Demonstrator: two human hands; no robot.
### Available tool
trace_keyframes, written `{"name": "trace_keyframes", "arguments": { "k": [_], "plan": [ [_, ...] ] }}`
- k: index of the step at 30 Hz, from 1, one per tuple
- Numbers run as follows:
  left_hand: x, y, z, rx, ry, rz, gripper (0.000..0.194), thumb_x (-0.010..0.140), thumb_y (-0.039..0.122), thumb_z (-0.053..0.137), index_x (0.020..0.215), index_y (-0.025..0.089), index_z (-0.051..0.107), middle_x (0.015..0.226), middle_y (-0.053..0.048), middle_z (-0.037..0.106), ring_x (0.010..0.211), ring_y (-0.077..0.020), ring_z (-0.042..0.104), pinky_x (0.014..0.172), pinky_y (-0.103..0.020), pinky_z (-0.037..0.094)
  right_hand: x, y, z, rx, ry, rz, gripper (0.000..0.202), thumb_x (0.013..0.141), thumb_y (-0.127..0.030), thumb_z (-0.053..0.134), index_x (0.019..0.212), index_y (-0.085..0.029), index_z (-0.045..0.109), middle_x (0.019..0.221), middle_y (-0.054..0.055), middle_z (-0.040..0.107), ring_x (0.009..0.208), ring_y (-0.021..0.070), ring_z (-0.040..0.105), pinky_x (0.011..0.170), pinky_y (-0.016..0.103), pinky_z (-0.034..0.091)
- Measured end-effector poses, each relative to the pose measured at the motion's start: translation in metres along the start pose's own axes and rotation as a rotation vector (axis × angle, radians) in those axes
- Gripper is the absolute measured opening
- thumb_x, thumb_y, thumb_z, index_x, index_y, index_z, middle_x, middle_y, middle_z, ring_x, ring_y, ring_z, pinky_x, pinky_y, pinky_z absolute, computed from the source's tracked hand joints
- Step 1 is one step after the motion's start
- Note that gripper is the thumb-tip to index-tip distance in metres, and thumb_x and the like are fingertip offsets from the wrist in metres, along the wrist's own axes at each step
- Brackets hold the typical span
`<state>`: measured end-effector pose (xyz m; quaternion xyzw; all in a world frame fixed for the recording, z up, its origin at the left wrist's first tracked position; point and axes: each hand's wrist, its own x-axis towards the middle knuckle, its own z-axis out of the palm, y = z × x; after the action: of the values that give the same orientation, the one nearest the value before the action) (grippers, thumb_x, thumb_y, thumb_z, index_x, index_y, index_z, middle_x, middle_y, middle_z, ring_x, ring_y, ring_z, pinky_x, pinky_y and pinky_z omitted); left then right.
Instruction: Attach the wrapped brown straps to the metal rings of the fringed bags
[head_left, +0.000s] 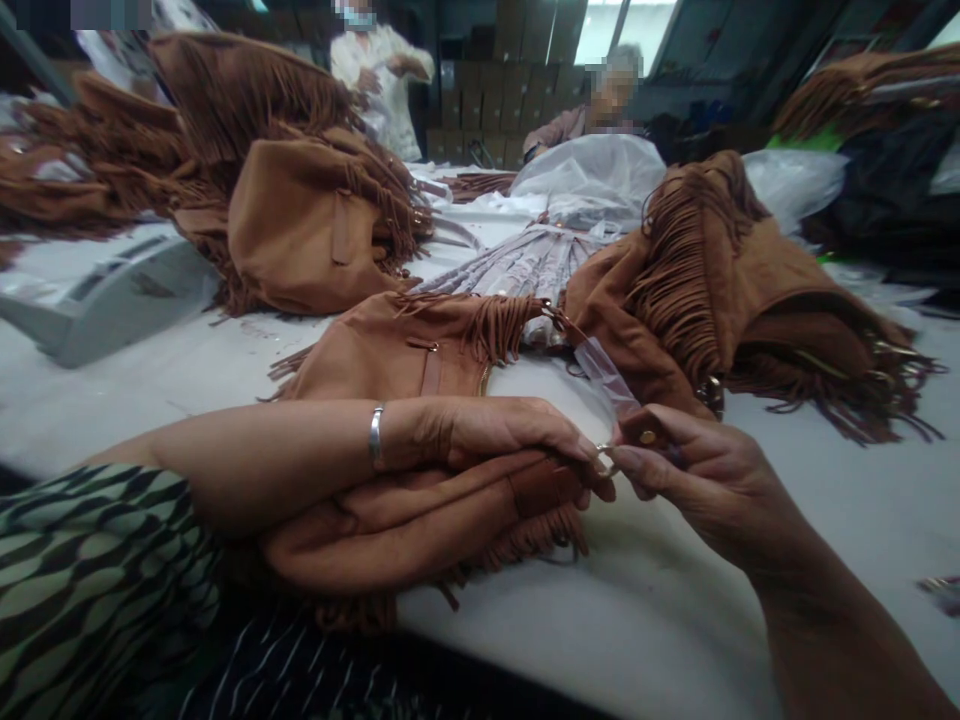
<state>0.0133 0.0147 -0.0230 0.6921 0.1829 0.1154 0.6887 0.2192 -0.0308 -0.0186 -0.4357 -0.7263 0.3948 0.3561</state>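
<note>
A brown fringed handbag (360,350) lies on the table in front of me, with my left forearm across it. My left hand (517,432), a silver bracelet at its wrist, pinches a gold metal ring (604,461) at the bag's right end. From the other side my right hand (697,465) is closed on a brown leather strap end (637,428) with a brass stud, its thumb against the ring. Whether the strap passes through the ring I cannot tell. A strip of clear plastic (606,372) rises just behind the strap end.
More fringed brown bags stand at the left (300,225) and right (675,290). Wrapped straps (517,255) fan out behind, near a clear plastic bag (592,170). A grey plastic holder (112,300) sits at the left. Two people are across the white table (832,500).
</note>
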Motion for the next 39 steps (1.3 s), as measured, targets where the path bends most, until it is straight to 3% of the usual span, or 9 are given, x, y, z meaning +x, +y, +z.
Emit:
{"name": "trace_keyframes", "arguments": {
  "k": [9,13,18,21,25,28,31,34,39],
  "plan": [
    [0.002,-0.006,0.002,-0.001,0.057,-0.045,0.027,0.086,0.025,0.043,0.078,0.017,0.067,0.083,-0.003,0.068,0.079,-0.0146,0.065,0.073,-0.028,0.052,0.002,0.002,-0.001,-0.025,-0.06,0.046,0.018,0.083,-0.035,0.066,0.082,-0.018,0.063,0.059,-0.003,0.053,0.049,0.0082,0.047,0.043,0.019,0.036],
    [0.006,-0.013,0.0,0.067,0.038,-0.005,0.026,0.085,0.03,0.045,0.079,0.019,0.067,0.085,-0.003,0.069,0.079,-0.0152,0.064,0.068,-0.027,0.053,0.0,0.005,-0.005,0.071,-0.129,0.069,0.028,0.09,-0.043,0.052,0.088,-0.017,0.063,0.058,-0.001,0.054,0.052,0.0108,0.049,0.048,0.022,0.04],
    [0.007,-0.013,0.004,0.079,0.112,-0.053,0.025,0.082,0.028,0.046,0.075,0.016,0.067,0.08,-0.004,0.067,0.074,-0.0142,0.062,0.067,-0.025,0.052,-0.003,0.005,-0.014,0.013,-0.026,0.059,0.022,0.088,-0.039,0.058,0.089,-0.019,0.065,0.059,0.0,0.058,0.049,0.0123,0.054,0.045,0.023,0.042],
    [0.01,-0.014,0.006,-0.024,0.137,-0.121,0.022,0.078,0.028,0.051,0.072,0.014,0.066,0.076,-0.003,0.064,0.071,-0.0127,0.059,0.066,-0.023,0.049,-0.005,0.001,-0.015,-0.248,0.022,-0.13,0.013,0.084,-0.032,0.065,0.088,-0.022,0.071,0.068,0.002,0.067,0.052,0.0141,0.059,0.046,0.025,0.046],
    [0.012,-0.017,0.007,-0.105,0.188,-0.179,0.018,0.074,0.026,0.054,0.069,0.013,0.065,0.071,-0.002,0.06,0.067,-0.0117,0.054,0.064,-0.021,0.045,-0.008,-0.01,-0.012,-0.646,0.037,-0.474,0.009,0.086,-0.023,0.062,0.093,-0.021,0.067,0.082,0.003,0.071,0.071,0.0186,0.066,0.065,0.031,0.049],
    [0.01,-0.017,0.008,-0.059,0.203,-0.142,0.015,0.072,0.025,0.054,0.065,0.014,0.061,0.067,-0.001,0.055,0.064,-0.0109,0.049,0.06,-0.021,0.04,-0.013,-0.019,-0.01,-0.96,0.019,-0.609,0.009,0.09,-0.021,0.057,0.092,-0.016,0.064,0.076,0.005,0.069,0.064,0.0178,0.061,0.062,0.033,0.045],
    [0.005,-0.016,0.009,0.011,0.191,-0.107,0.017,0.072,0.03,0.053,0.066,0.015,0.056,0.06,0.002,0.047,0.057,-0.0096,0.041,0.053,-0.021,0.035,-0.017,-0.024,-0.011,-1.217,0.065,-0.775,0.012,0.083,-0.016,0.066,0.093,-0.01,0.062,0.066,0.005,0.065,0.059,0.0175,0.055,0.059,0.034,0.042],
    [0.0,-0.013,0.01,0.074,0.218,-0.141,0.022,0.075,0.037,0.051,0.07,0.015,0.054,0.057,0.004,0.04,0.053,-0.0088,0.034,0.048,-0.022,0.03,-0.02,-0.026,-0.011,-1.258,0.032,-0.899,0.025,0.077,-0.01,0.072,0.097,-0.004,0.059,0.066,0.007,0.064,0.062,0.0176,0.054,0.06,0.034,0.043],
    [-0.003,-0.012,0.013,0.149,0.226,-0.141,0.025,0.075,0.039,0.049,0.079,0.015,0.056,0.054,0.005,0.038,0.049,-0.0088,0.034,0.043,-0.022,0.026,-0.021,-0.022,-0.01,-1.215,-0.049,-1.0,0.023,0.077,-0.008,0.071,0.097,-0.002,0.06,0.071,0.011,0.067,0.065,0.0206,0.057,0.06,0.037,0.046]
  ]
}}
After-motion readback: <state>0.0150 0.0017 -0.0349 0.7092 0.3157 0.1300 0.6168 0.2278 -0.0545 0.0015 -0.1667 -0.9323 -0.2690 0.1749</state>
